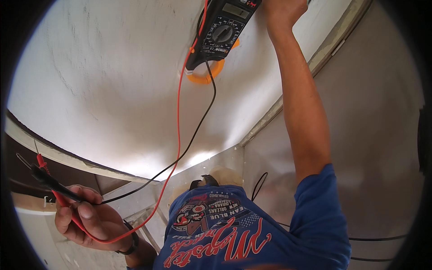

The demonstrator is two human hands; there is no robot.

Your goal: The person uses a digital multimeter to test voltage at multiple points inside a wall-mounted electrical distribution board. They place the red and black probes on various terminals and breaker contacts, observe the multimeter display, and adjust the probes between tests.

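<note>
My left hand (92,220), at the lower left, is closed around a black test probe (51,183) and a red test probe (42,163). Both metal tips point up and to the left. From the hand, a red lead (178,117) and a black lead (198,126) cross each other and run up toward a black clamp meter (221,33). The meter, with its orange jaw (211,76) toward me, is against a pale panel at the top. Beside it, my right hand (284,12) is cut off by the upper edge, so its fingers are hidden.
The broad pale panel (121,103) has a curved edge at the left and a straight frame strip (324,58) at the right. A grey wall (373,135) rises on the right. Dark cables (378,239) run low on that side, and a thin black cable loop (259,185) is behind my shirt.
</note>
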